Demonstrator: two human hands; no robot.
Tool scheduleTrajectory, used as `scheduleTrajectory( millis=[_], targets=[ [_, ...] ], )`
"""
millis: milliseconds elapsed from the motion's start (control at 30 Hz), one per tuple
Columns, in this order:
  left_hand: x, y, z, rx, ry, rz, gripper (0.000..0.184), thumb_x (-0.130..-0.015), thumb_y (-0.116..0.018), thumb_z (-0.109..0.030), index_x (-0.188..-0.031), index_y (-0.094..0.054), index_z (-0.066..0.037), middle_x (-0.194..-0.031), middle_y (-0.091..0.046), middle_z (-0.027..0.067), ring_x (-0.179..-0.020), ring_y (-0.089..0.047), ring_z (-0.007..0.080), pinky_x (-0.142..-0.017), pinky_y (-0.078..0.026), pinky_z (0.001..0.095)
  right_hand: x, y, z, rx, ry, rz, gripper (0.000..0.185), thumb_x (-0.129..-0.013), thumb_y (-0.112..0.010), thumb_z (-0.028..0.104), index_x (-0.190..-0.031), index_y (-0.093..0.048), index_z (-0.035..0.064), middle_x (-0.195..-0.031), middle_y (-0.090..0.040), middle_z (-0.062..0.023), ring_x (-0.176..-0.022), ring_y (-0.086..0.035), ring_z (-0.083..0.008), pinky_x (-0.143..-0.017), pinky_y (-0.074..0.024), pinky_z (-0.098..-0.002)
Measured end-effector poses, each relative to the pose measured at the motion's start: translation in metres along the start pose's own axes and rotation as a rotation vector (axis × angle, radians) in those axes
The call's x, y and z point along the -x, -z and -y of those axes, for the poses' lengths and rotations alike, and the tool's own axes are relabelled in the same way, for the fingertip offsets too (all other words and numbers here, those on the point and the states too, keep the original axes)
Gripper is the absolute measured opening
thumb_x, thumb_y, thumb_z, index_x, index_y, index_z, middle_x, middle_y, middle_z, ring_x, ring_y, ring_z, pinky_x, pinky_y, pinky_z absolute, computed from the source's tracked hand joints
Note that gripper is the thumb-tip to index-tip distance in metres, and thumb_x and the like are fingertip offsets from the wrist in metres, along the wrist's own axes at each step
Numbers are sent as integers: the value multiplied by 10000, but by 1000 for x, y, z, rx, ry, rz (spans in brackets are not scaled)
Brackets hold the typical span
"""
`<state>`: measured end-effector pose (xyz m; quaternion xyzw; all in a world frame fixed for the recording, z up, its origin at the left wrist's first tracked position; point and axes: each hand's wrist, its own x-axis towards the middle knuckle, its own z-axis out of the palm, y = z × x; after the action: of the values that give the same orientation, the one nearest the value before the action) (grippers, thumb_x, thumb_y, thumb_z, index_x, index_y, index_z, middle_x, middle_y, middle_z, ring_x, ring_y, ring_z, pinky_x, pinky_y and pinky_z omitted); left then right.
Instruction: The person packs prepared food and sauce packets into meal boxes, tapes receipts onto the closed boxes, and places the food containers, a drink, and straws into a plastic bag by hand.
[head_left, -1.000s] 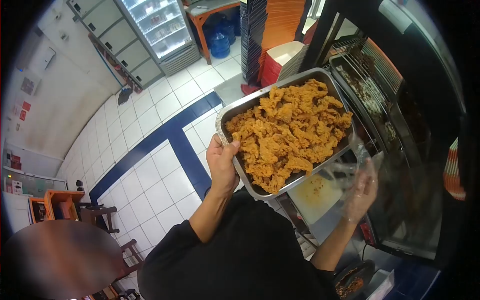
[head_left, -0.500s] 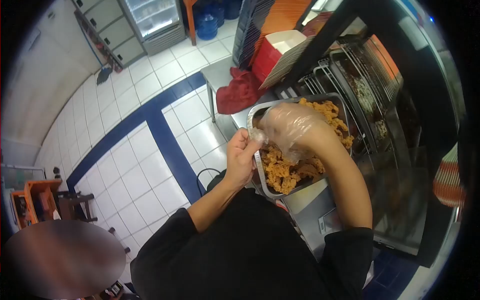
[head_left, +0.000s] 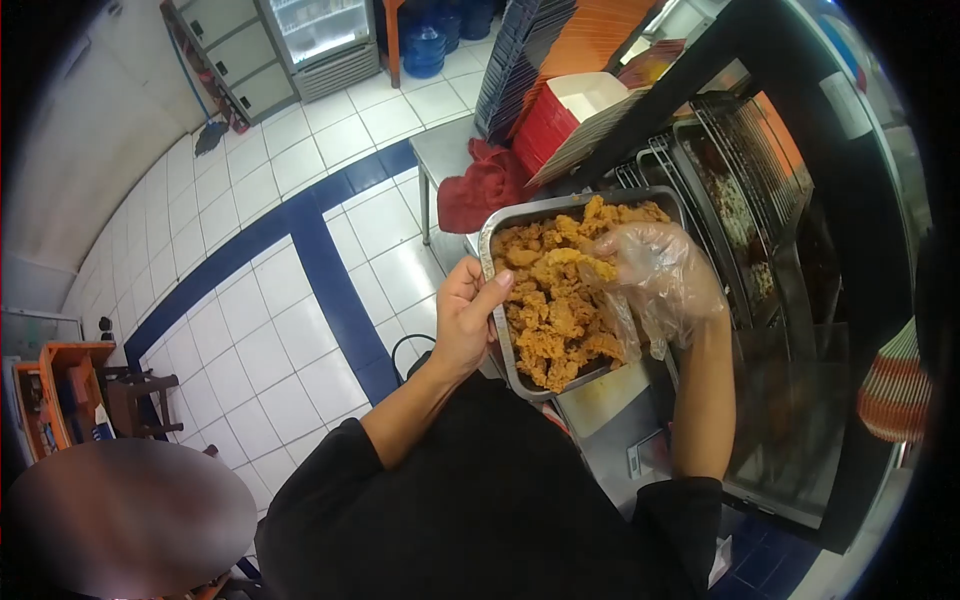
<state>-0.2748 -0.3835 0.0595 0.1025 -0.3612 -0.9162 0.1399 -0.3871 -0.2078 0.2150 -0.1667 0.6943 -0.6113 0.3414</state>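
Note:
A deep metal tray [head_left: 506, 352] full of fried chicken [head_left: 548, 335] is in front of me. My left hand [head_left: 466, 315] is closed on the tray's left rim, thumb on top and fingers below, partly hidden. Over the tray's right half, my right hand [head_left: 668, 278] wears a loose clear plastic glove. Its fingers are closed around the end of a piece of fried chicken [head_left: 576, 262], just above the pile. The glove's loose plastic hangs down beside the chicken.
To the right stands a dark-framed cabinet with wire racks [head_left: 735, 165]. A red cloth [head_left: 482, 192] lies on a metal table [head_left: 440, 150], beside stacked red boxes [head_left: 545, 125]. A striped cloth item [head_left: 893, 392] hangs at far right. Another person, blurred, is at lower left.
My gloved right hand has moved right across the tray and now has a chicken piece. My left hand has gone from pinching clear plastic to gripping the tray rim.

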Motion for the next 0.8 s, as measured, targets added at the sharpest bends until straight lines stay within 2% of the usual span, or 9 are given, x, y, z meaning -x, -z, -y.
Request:
scheduleTrajectory(
  millis=[133,200,267,300,333,367,467,633,800],
  targets=[
    [0,-4,-6,24,27,-29,192,-969,-657,-160,-868,-506,-98,-729,-595,-12,-455,-413,3,-368,-288,170,15,15,-25,3,9,-38,419,-786,-804,194,-1113,-675,-35,-980,-696,-80,-825,-665,-142,-762,-550,-277],
    [-1,-8,-10,48,67,-51,143,-966,-648,-145,-910,-533,-82,-753,-607,-1,-456,-415,13,-360,-277,187,39,13,-46,-131,262,-111,385,-789,-795,181,-1097,-669,-12,-977,-691,-96,-801,-658,-170,-718,-543,-303],
    [-3,-26,-19,71,52,-116,103,-964,-623,-105,-1014,-564,-36,-910,-667,63,-666,-606,90,-552,-491,217,67,16,-75,-159,514,-205,335,-796,-788,177,-1066,-670,17,-972,-691,-128,-785,-664,-216,-662,-539,-348],
    [-2,-41,-28,89,48,-149,126,-966,-610,-95,-1059,-572,-19,-977,-684,90,-776,-668,125,-655,-559,240,75,-1,-67,-475,659,-67,265,-814,-781,170,-1020,-674,42,-926,-687,-115,-740,-644,-212,-614,-500,-345],
    [-3,-30,-26,110,32,-25,193,-971,-586,-84,-1140,-569,8,-1080,-684,128,-977,-684,186,-846,-576,310,83,-17,-58,-789,776,119,197,-832,-774,162,-974,-677,66,-881,-684,-102,-694,-624,-208,-565,-461,-342],
    [-8,-21,-21,89,-15,11,208,-982,-567,-102,-1154,-571,14,-1091,-678,133,-973,-684,186,-832,-578,312,100,-32,-55,-888,821,188,197,-833,-774,169,-969,-677,63,-880,-684,-104,-695,-625,-209,-566,-463,-343],
    [-17,-50,-33,128,-51,39,200,-986,-552,-150,-1126,-558,-8,-1110,-662,125,-983,-679,226,-871,-577,360,139,-46,-47,-878,794,82,199,-838,-774,188,-954,-679,56,-875,-685,-111,-698,-629,-215,-569,-469,-345],
    [-43,-84,-33,182,20,208,504,-1017,-431,-284,-1396,-448,49,-1386,-553,221,-1249,-580,348,-1057,-484,492,181,-53,-56,-859,846,-36,216,-846,-774,220,-928,-683,43,-868,-685,-122,-704,-636,-225,-573,-479,-350],
    [-61,-139,-21,198,-47,314,480,-1031,-416,-270,-1386,-421,52,-1363,-547,243,-1226,-593,358,-1035,-513,493,212,-64,-58,-828,877,-122,244,-853,-773,252,-903,-686,30,-862,-685,-133,-709,-642,-234,-577,-488,-355]
  ],
)
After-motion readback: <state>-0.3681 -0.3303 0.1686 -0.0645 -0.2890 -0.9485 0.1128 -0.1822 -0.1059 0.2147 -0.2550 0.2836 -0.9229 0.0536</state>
